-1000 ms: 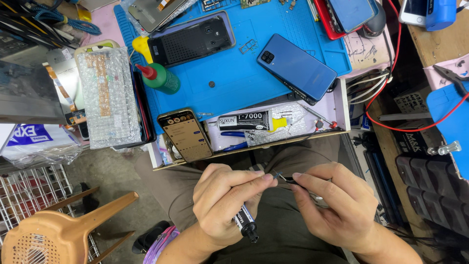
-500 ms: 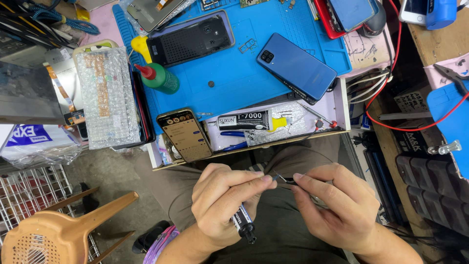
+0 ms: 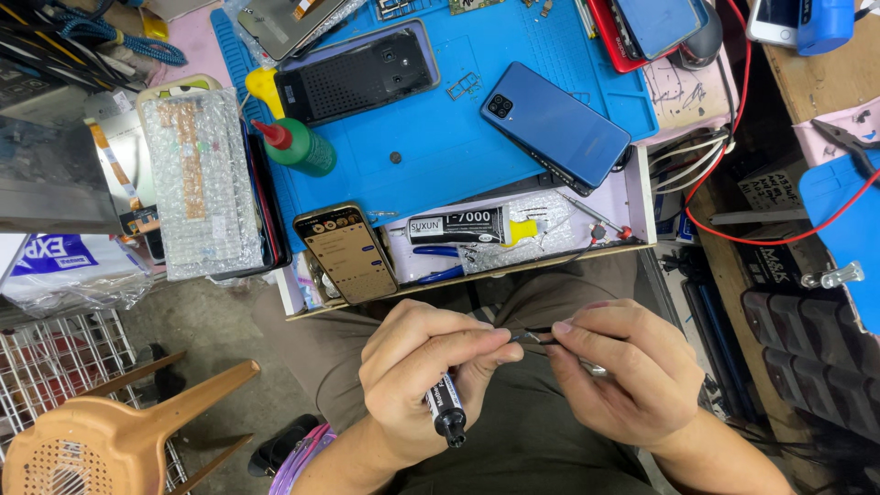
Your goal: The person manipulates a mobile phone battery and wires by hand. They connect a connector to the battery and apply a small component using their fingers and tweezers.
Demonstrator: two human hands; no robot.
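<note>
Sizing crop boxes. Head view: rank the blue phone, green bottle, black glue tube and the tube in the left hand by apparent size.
1. blue phone
2. black glue tube
3. green bottle, close to the glue tube; unsure
4. small black tube in the left hand; mostly hidden and nearer the camera, so rank unsure

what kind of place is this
Most likely a phone repair bench: a blue work mat holds a blue phone and an opened phone, with a black glue tube in the tray.

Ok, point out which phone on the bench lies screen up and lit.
The gold-edged phone at the bench's front edge, nearest the left hand. The blue phone and the black phone lie back-up.
</note>
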